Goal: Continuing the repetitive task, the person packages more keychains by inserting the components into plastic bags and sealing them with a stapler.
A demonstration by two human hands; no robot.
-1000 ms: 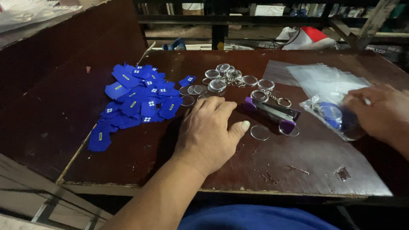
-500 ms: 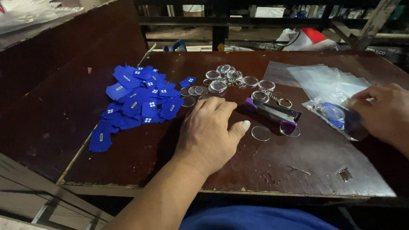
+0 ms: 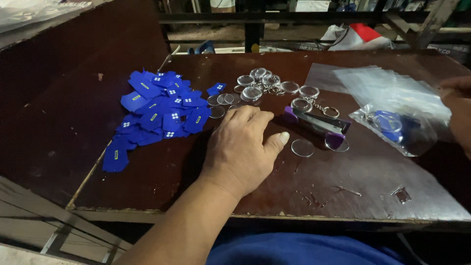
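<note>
My left hand lies flat and empty on the brown table, fingertips beside a clear plastic disc and a purple stapler. The disc looks light, stiff and slippery, so I would pinch it by its rim. My right hand touches a clear bag of blue pieces; I cannot tell its grip. Blue tags lie heaped to the left.

On the table, paper tags lie at nine o'clock of the left hand, clear discs at twelve, stapler and plastic bag at three.
</note>
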